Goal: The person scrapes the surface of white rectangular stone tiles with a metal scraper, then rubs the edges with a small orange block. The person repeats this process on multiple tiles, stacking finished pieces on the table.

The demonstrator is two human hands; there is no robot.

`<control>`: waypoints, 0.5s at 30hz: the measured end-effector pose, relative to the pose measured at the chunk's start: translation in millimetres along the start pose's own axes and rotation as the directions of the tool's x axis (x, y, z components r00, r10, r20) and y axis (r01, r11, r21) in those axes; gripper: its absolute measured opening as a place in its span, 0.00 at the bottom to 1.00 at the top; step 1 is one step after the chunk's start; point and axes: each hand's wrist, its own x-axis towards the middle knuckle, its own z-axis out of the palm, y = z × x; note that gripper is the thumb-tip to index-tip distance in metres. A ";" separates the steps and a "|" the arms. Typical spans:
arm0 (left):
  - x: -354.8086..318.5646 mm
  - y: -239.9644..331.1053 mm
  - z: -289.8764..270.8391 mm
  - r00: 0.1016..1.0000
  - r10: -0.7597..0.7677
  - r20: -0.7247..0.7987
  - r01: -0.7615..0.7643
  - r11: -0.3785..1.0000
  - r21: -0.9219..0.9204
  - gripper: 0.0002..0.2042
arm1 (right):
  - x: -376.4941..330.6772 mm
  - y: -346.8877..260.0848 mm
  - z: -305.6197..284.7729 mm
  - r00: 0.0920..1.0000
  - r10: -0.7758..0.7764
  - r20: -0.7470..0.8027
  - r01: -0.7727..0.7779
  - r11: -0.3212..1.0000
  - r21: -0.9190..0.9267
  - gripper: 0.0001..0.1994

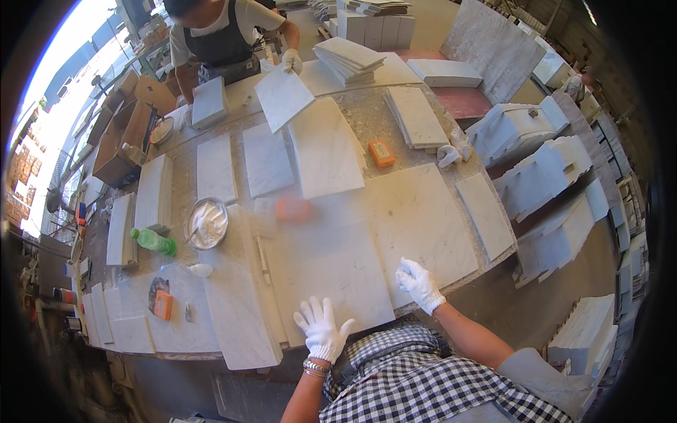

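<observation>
My left hand point(323, 330), in a white knit glove, lies with its fingers spread at the near edge of a pale marble slab point(337, 278). To its right, my gloved right hand point(417, 283) is closed over the near part of another pale slab point(416, 211). Whatever its curled fingers may hold is hidden. Beyond my hands, an orange block point(293, 209) looks blurred above the far part of the left slab. A thin pencil-like stick point(262, 255) lies along that slab's left side.
Across the table a co-worker's gloved hand point(291, 61) holds a tilted marble tile point(283, 97). At left are a bowl of white paste point(209, 223), a green bottle point(153, 241) and an orange block point(163, 305). Another orange block point(381, 153) lies near stacked tiles point(416, 116). Stone stacks point(543, 176) stand at right.
</observation>
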 end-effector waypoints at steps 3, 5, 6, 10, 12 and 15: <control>6.4 4.2 12.8 0.993 -0.075 0.091 0.059 0.985 0.165 0.50 | 43.3 -36.5 2.0 0.998 0.066 0.003 -0.065 0.958 0.278 0.35; 8.6 6.0 17.6 0.982 -0.122 0.146 0.092 0.976 0.196 0.53 | 74.6 -68.8 5.7 0.997 0.077 -0.008 -0.069 0.932 0.355 0.36; 9.2 5.9 19.0 0.984 -0.116 0.136 0.087 0.975 0.202 0.52 | 88.4 -84.6 8.2 0.997 0.072 -0.015 -0.060 0.923 0.379 0.36; 10.3 2.9 21.1 0.974 -0.122 0.190 0.090 0.981 0.169 0.54 | 136.5 -135.9 18.5 0.999 0.045 -0.008 -0.038 0.911 0.410 0.37; 10.6 2.5 22.0 0.974 -0.125 0.189 0.091 0.979 0.182 0.54 | 157.0 -152.2 27.3 0.997 0.066 -0.033 -0.044 0.888 0.457 0.38; 9.6 5.5 24.1 0.972 -0.143 0.187 0.105 0.975 0.195 0.54 | 178.5 -167.5 32.7 0.997 0.071 -0.028 -0.047 0.856 0.514 0.38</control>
